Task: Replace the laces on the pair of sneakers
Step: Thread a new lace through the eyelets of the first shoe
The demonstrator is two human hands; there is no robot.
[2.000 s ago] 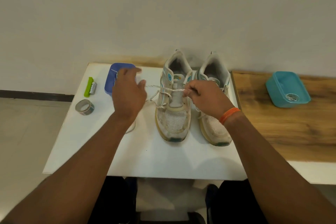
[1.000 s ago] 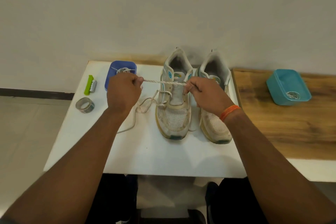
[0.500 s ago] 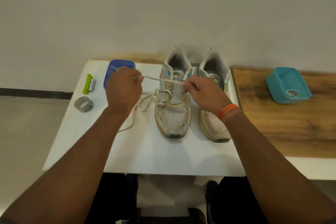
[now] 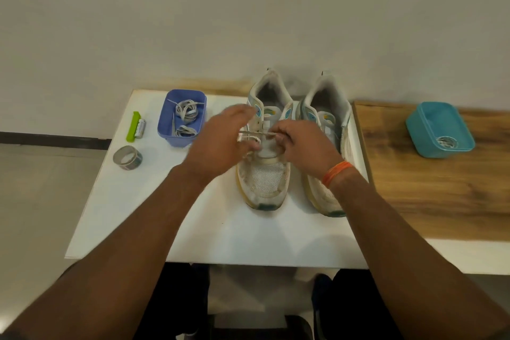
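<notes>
White lace (image 4: 252, 134) is pinched by the right hand (image 4: 303, 143) over the left sneaker (image 4: 265, 152), apparently for unthreading, while the blurred left hand (image 4: 220, 141) shows no readable grip.

Both our forearms reach forward and angle inward, hands close together but apart. Our left hand (image 4: 220, 143) is motion-blurred, palm down, index finger stretched ahead; we cannot tell how the other fingers lie. Our right hand (image 4: 302, 143) is sharper, knuckles up, its fingers (image 4: 278, 134) curled tight in a pinch. An orange band circles our right wrist.
</notes>
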